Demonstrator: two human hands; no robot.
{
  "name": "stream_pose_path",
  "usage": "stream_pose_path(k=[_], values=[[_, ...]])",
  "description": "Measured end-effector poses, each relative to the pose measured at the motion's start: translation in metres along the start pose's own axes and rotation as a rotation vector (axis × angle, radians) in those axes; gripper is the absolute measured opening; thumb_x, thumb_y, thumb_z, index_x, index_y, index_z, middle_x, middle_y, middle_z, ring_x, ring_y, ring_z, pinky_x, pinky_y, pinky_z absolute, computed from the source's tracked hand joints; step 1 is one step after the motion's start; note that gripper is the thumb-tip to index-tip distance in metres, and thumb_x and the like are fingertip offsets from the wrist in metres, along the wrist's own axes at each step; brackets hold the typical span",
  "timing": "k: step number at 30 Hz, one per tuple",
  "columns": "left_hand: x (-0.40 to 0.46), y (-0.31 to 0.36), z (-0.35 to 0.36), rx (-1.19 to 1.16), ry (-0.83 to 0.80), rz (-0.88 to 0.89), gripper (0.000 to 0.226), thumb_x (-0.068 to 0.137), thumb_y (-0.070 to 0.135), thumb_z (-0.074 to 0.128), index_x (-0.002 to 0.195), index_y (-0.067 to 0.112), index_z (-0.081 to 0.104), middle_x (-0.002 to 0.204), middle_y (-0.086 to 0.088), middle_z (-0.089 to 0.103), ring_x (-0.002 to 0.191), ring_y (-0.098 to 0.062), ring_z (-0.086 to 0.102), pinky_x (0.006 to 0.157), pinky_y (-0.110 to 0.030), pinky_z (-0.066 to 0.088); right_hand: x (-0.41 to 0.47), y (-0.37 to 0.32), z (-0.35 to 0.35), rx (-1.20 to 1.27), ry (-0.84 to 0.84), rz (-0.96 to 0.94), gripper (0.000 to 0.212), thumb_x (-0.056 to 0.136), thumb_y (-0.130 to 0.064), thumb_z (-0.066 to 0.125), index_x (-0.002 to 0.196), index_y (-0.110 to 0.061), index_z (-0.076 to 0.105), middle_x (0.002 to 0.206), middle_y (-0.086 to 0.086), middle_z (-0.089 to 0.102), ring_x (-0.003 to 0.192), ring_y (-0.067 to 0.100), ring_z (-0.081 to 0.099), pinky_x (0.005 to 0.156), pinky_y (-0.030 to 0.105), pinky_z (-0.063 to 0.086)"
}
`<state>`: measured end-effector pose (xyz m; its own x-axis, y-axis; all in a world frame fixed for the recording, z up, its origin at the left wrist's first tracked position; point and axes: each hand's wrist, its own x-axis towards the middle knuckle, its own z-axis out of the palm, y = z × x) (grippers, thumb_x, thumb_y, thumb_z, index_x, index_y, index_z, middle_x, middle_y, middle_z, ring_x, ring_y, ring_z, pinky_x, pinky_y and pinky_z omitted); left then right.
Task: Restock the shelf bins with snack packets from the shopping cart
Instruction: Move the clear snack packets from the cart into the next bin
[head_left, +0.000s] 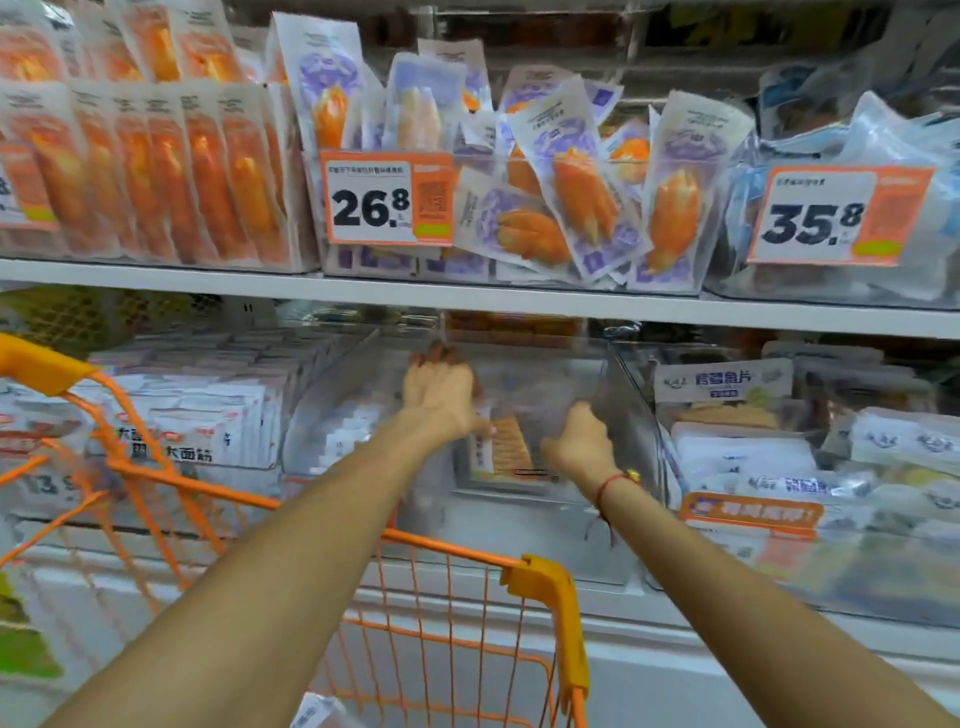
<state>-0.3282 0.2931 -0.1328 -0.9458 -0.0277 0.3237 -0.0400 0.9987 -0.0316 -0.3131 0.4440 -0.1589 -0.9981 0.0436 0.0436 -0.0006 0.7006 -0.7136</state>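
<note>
Restocking looks midway: your hands are inside the middle bin (631, 415), left hand (441, 389) flat and released, right hand (579, 441) curled on a packet (511, 447) lying there. Neighbouring bins look full; the cart (545, 587) shows one packet at most.

I see the clear shelf bin (631, 415) on the lower shelf, under the white shelf edge, between a bin of white packets on its left and one of fish-slice packets on its right. Inside it a snack packet (511, 449) stands nearly upright, tilted a little, showing an orange, ridged snack through its clear front. The orange wire shopping cart (447, 597) sits in front of the shelf; one packet corner shows at its bottom.
</note>
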Motion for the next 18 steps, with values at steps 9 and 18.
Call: stream_pose_path(k=[9,18], values=[[0.000,0.008,0.027,0.174,0.060,0.210,0.069,0.085,0.051,0.059,0.143,0.026,0.032,0.142,-0.005,0.041,0.132,-0.025,0.034,0.103,-0.039,0.032,0.031,0.019,0.011,-0.411,0.092,-0.076,0.089,0.087,-0.018,0.065,0.151,-0.019,0.003,0.136,0.020,0.040,0.110,0.039,0.058,0.083,0.042,0.050],[0.003,0.007,0.030,0.234,-0.219,0.181,0.081,0.092,0.050,0.047,0.153,0.024,0.000,0.160,-0.001,0.010,0.147,-0.025,0.005,0.118,-0.041,0.013,0.032,0.025,0.016,-0.607,0.100,-0.196,0.077,0.086,-0.022,0.066,0.145,-0.031,0.019,0.139,0.020,0.028,0.107,0.040,0.058,0.083,0.042,0.051]])
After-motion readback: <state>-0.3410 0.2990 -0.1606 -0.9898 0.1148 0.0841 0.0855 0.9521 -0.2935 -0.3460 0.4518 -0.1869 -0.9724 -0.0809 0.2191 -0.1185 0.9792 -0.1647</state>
